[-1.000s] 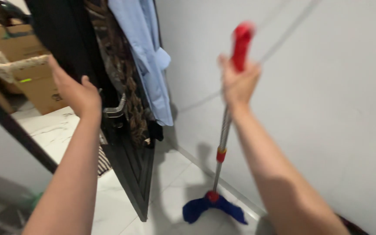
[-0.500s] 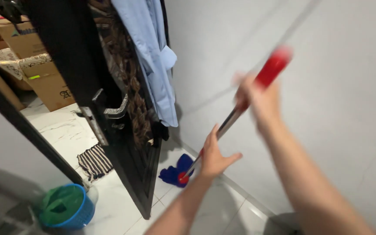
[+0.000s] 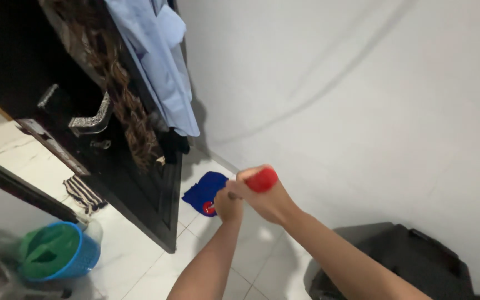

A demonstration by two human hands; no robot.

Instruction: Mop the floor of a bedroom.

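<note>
Mop (image 3: pixel 206 193) handle is being gripped by both hands, right hand (image 3: pixel 265 195) clenching the red grip, left hand (image 3: pixel 228 206) closing lower on the shaft, so its blue head is resting on the tiles beside the open door (image 3: pixel 134 183), near the wall (image 3: pixel 362 111).

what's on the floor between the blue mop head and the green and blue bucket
The bottom edge of the open black door stands between mop head and bucket; otherwise bare white tile, in the head view.

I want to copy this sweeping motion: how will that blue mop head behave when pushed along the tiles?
The blue mop head lies crumpled, so it probably drags floppily. The glossy floor tiles suggest easy sliding. Both hands grip the red handle, hinting the pole stays stiff.
</note>
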